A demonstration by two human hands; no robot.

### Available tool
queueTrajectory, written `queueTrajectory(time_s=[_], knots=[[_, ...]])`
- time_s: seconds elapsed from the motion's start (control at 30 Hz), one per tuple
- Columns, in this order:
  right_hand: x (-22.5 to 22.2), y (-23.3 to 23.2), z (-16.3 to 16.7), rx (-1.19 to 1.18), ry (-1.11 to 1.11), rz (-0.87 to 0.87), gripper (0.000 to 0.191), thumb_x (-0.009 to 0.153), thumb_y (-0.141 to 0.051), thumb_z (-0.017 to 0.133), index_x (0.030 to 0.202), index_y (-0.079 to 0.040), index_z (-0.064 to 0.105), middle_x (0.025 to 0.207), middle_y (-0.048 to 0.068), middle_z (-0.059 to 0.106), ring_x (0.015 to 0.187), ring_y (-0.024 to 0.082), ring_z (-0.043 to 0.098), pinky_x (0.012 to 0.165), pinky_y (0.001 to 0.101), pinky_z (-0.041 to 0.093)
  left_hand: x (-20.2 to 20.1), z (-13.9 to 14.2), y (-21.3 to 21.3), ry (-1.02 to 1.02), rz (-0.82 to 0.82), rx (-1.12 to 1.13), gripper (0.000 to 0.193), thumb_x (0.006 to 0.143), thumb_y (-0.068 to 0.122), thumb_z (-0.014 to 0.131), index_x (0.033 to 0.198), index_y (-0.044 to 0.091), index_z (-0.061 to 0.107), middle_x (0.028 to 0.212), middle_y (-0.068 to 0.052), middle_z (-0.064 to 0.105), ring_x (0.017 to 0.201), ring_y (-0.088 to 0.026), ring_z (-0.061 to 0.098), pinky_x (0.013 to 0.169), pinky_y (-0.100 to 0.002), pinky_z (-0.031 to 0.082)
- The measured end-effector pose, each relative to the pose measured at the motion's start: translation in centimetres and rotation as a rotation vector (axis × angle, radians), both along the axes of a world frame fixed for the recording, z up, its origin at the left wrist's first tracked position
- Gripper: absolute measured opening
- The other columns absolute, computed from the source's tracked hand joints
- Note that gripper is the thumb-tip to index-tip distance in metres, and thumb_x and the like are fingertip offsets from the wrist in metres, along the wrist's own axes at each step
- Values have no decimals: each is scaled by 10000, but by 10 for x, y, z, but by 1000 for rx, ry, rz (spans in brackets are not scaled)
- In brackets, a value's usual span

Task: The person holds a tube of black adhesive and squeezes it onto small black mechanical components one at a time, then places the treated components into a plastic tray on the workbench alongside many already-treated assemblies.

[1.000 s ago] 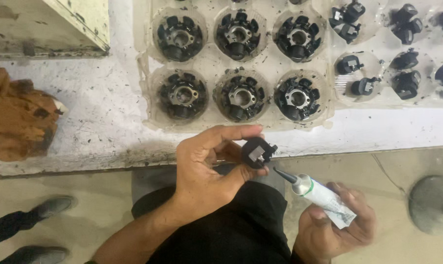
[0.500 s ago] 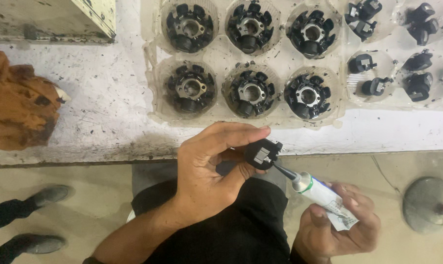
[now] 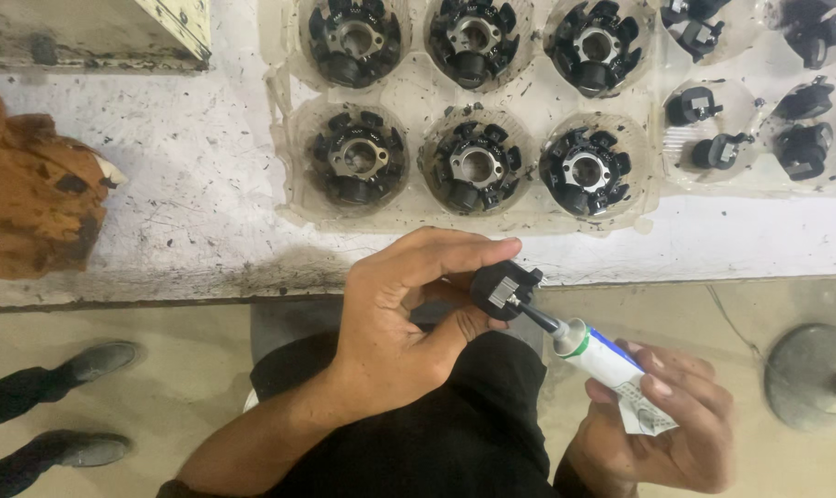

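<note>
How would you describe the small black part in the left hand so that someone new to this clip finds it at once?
Start at the white workbench with its clear tray of round black parts. Just below the bench edge, the left hand pinches a small black part between thumb and fingers. Unlike the parts in the tray, it is off the bench, and the dark nozzle of a white tube in the right hand touches it.

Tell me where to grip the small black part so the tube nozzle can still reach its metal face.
Probably by its black rim, as the left hand does: thumb below, fingers above the small black part, coming from its left. That leaves the metal face turned right, open to the nozzle of the tube in the right hand.
</note>
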State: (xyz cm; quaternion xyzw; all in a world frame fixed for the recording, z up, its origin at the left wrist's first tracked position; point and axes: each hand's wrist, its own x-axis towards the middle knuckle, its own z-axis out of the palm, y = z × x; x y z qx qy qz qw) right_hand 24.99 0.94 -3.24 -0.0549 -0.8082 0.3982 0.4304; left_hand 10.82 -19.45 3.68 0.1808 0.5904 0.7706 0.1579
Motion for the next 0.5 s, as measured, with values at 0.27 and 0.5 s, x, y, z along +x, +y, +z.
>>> queueTrajectory(time_s=[0.27, 0.5], knots=[[3, 3, -2, 18, 1, 4, 347, 999, -34, 902, 1137, -67, 585, 1083, 82, 636, 1038, 266, 748, 890, 306, 669, 1, -3, -1, -26, -18, 28, 459, 935, -168, 704, 1344, 37, 665, 1303, -121, 632, 1095, -182, 734, 923, -291, 704], [-3, 1, -2, -7, 35, 36, 374, 990, -47, 913, 1172, -72, 588, 1061, 81, 630, 1008, 271, 758, 869, 302, 670, 0, -5, -2, -24, 5, 48, 476, 926, -181, 688, 1348, 38, 663, 1307, -116, 620, 1126, -186, 721, 937, -298, 700]])
